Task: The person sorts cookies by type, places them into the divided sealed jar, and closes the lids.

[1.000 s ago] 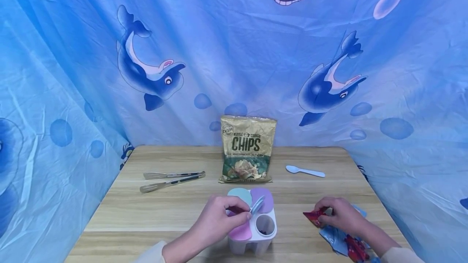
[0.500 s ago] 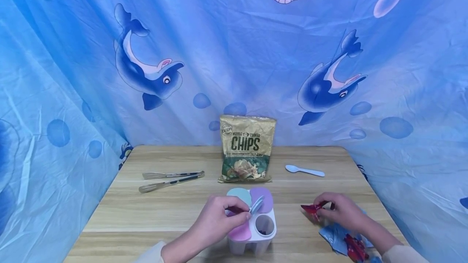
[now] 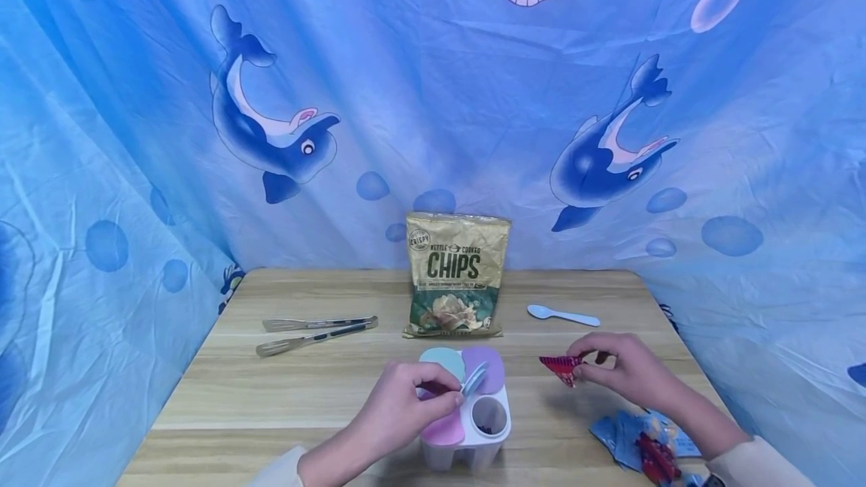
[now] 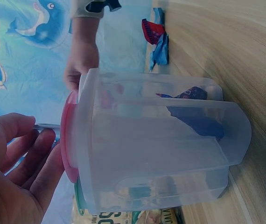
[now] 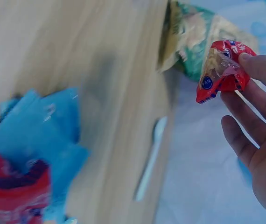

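Observation:
My left hand [image 3: 410,403] pinches a light blue lid [image 3: 476,379], tilted up over a white four-compartment container [image 3: 476,445]. Mint green, purple and pink lids [image 3: 443,431] cover three compartments. The front right one is uncovered, with something dark low inside; through the clear wall in the left wrist view, dark blue packets [image 4: 196,122] show at the bottom. My right hand [image 3: 629,367] holds a small red snack packet [image 3: 560,369] between thumb and fingers, raised above the table to the container's right. In the right wrist view this packet [image 5: 226,70] has a see-through window.
Blue packets [image 3: 612,438] and a red packet [image 3: 655,458] lie in a pile at front right. A bag of chips [image 3: 456,276] stands behind the container. A white spoon [image 3: 564,316] lies back right, metal tongs [image 3: 318,333] at left. Printed curtains surround the table.
My right hand has lifted the red packet off the pile area and moved it up and left, toward the container. My left hand and the blue lid have stayed in place.

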### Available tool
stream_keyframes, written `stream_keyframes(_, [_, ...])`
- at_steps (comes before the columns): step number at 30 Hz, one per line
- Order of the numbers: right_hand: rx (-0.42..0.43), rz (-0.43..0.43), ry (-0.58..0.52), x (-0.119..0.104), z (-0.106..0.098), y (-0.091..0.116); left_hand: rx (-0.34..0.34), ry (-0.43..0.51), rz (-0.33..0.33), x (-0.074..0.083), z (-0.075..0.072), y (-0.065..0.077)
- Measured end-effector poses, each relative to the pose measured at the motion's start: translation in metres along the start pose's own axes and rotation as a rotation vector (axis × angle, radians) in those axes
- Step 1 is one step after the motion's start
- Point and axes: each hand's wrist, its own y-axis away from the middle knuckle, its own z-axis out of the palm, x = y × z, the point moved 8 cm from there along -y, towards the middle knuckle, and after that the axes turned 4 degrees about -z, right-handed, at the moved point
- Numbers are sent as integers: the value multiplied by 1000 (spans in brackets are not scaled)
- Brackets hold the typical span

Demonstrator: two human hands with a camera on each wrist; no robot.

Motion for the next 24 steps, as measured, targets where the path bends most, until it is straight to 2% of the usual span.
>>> stream_keyframes(8, [72,-149,-24,-48,-9,-15,5,-8,5,-1,0,0])
stream_keyframes(14, [76,-214,-79,-74,-10,-23,9,-9,0,0,0,0])
stream_keyframes(18, [68,-278,-126,-87,-8,-26,10,-10,2,0,-1,1])
stream_keyframes(24, [52,-327,-186,-105,-3,-29,8,-13,10,1,-1,1])
